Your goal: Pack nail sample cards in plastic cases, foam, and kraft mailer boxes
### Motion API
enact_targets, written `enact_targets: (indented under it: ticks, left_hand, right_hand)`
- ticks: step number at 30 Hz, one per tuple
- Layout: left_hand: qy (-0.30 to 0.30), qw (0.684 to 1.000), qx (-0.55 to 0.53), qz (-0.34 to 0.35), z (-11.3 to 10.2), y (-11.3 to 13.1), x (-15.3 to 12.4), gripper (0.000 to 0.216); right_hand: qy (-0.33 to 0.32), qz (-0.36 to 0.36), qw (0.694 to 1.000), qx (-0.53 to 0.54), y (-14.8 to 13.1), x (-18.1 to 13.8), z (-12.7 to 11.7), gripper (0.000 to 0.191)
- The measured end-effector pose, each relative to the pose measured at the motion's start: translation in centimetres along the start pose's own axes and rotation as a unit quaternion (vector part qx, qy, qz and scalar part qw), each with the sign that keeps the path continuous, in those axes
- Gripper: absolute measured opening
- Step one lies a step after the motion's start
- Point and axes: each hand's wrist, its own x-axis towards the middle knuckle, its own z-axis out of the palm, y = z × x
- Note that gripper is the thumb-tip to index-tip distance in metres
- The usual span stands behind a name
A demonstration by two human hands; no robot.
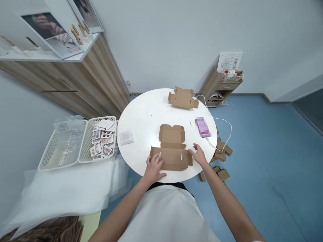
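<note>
On the rounded white tabletop point(142, 112), one unfolded brown cardboard box blank point(174, 158) lies flat at six o'clock, creased, with two slots point(181, 157); a second blank point(183, 98) sits at one. The left hand point(153, 166), fingers spread, rests on the first's eight-o'clock corner without gripping; the right hand point(199, 155), half-open and empty, is at its three-o'clock edge.

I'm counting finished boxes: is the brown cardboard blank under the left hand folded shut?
No, the cardboard blank lies spread open on the white, rounded table.
</note>
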Motion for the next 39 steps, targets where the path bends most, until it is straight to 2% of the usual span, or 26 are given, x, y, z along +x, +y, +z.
enact_targets:
  ticks: [2, 5, 9, 12, 17, 21, 24, 27, 29, 31, 32, 35, 36, 37, 39]
  left_hand:
    - [-0.024, 0.999, 0.012, 0.029, 0.6, -0.2, -0.3, 0.039]
    - [-0.030, 0.999, 0.030, 0.034, 1.4, -0.7, -0.4, 0.028]
    - [-0.039, 0.997, 0.049, 0.039, 2.1, -1.3, -0.1, 0.028]
    - [-0.053, 0.995, 0.062, 0.055, 2.2, -1.4, 0.2, 0.029]
    - [-0.052, 0.994, 0.087, 0.040, 1.6, -0.9, 1.5, 0.047]
    - [-0.055, 0.987, 0.148, 0.012, 0.8, -0.4, 3.5, 0.074]
    - [-0.087, 0.980, 0.178, 0.005, 0.6, -0.4, 5.0, 0.094]
    - [-0.125, 0.974, 0.186, 0.003, 0.7, -0.5, 5.9, 0.100]
    - [-0.134, 0.973, 0.186, 0.005, 0.8, -0.6, 6.0, 0.097]
    - [-0.130, 0.975, 0.181, 0.009, 0.9, -0.7, 5.8, 0.094]
    - [-0.124, 0.976, 0.177, 0.012, 0.9, -0.7, 5.7, 0.093]
    - [-0.108, 0.981, 0.163, 0.016, 0.9, -0.6, 5.6, 0.091]
    - [-0.104, 0.982, 0.158, 0.017, 0.8, -0.6, 5.7, 0.090]
    - [-0.102, 0.983, 0.152, 0.019, 0.8, -0.5, 5.7, 0.089]
    - [-0.098, 0.985, 0.143, 0.023, 0.5, -0.2, 5.7, 0.088]
  right_hand:
    - [-0.030, 0.032, 0.998, 0.038, -1.4, 1.8, 0.2, 0.059]
    - [-0.034, 0.060, 0.993, 0.091, -3.3, 4.1, 1.1, 0.055]
    - [-0.037, 0.094, 0.987, 0.122, -4.6, 5.7, 2.7, 0.047]
    - [-0.042, 0.092, 0.988, 0.117, -4.8, 6.1, 3.7, 0.036]
    - [-0.049, 0.071, 0.991, 0.098, -4.4, 5.7, 4.1, 0.030]
    - [-0.061, 0.024, 0.995, 0.074, -4.1, 4.8, 3.9, 0.034]
    - [-0.078, -0.005, 0.995, 0.068, -4.0, 4.1, 3.9, 0.035]
    - [-0.093, -0.030, 0.995, 0.024, -4.2, 3.4, 3.8, 0.038]
    - [-0.051, -0.070, 0.995, -0.050, -4.5, 2.6, 3.5, 0.047]
    - [-0.005, -0.148, 0.977, -0.154, -4.6, 1.3, 3.2, 0.067]
    - [-0.005, -0.198, 0.957, -0.210, -4.6, 0.5, 3.2, 0.079]
    - [-0.102, -0.330, 0.874, -0.341, -4.3, -1.8, 3.8, 0.102]
    - [-0.118, -0.346, 0.856, -0.367, -4.1, -2.4, 4.3, 0.105]
    - [-0.112, -0.344, 0.850, -0.384, -3.9, -2.9, 4.8, 0.105]
    - [-0.097, -0.327, 0.851, -0.399, -3.4, -3.4, 5.8, 0.102]
